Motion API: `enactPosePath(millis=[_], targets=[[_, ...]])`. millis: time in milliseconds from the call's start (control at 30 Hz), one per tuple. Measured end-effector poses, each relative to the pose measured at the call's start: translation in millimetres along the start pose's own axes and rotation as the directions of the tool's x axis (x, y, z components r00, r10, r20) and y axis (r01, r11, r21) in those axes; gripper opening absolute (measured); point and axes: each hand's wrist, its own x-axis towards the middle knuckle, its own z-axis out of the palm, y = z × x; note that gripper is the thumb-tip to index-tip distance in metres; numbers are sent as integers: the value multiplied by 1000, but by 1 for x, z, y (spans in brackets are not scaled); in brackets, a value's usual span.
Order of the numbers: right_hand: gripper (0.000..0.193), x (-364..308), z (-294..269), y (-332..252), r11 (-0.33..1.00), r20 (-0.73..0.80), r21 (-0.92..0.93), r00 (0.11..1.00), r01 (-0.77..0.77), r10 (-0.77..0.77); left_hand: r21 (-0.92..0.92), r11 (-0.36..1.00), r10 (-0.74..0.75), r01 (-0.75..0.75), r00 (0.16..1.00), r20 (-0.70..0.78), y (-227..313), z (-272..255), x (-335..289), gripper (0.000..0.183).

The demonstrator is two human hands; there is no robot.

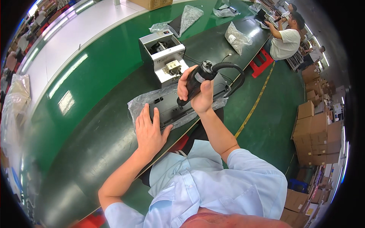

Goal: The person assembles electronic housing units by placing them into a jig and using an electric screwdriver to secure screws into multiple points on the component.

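Observation:
A black electric screwdriver (197,80) is gripped in my right hand (202,99), its tip pointing down at a flat black plastic panel (167,110). A thick black cord curves away from the tool's top to the right. Whether the tip touches a screw I cannot tell. Fingers spread, my left hand (149,129) lies on the left end of the panel. Clear plastic wrap (136,103) is spread under the panel on the dark bench. Just behind it stands a grey and black boxy machine (161,57) with a metal block on its front.
Further along the bench (87,152) lies a clear plastic bag of small parts (236,38). More plastic wrapping (190,19) sits beyond the machine. At the far right a person in a white shirt (286,41) sits by a red stool (261,62). Cardboard boxes (313,133) are stacked at right.

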Motion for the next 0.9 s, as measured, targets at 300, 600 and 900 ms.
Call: enactPosePath(millis=[300,600,900], targets=[[79,-7,1,6,998,22,-2,997,-71,71,26,1000,11,-11,1000,-3,1,0,1,77],[76,-12,1,11,995,15,57,997,-78,77,24,1000,12,-12,1000,-2,2,-1,1,75],[77,-11,3,13,991,87,40,988,-131,127,27,1000,2,-1,1000,-15,2,-1,0,75]])
